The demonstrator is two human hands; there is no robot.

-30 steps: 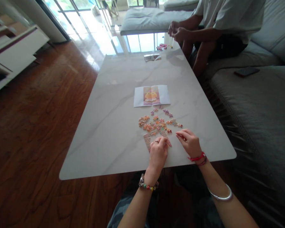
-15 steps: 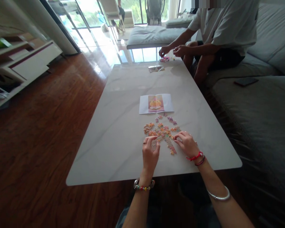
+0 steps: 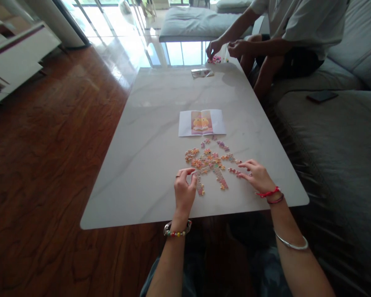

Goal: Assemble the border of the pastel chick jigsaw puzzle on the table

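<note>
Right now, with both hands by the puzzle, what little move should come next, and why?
Probably the right hand should pick up a loose piece lying just off its fingers. The left hand rests at the joined strip, and the reference picture lies beyond the pile of pieces for matching colours.

No readable words, numbers or brand marks show anywhere. The folded sheet (image 3: 202,122) on the table (image 3: 148,136) carries only a small printed picture, no lettering I can make out, and the puzzle pieces (image 3: 210,161) are too tiny to read.
</note>
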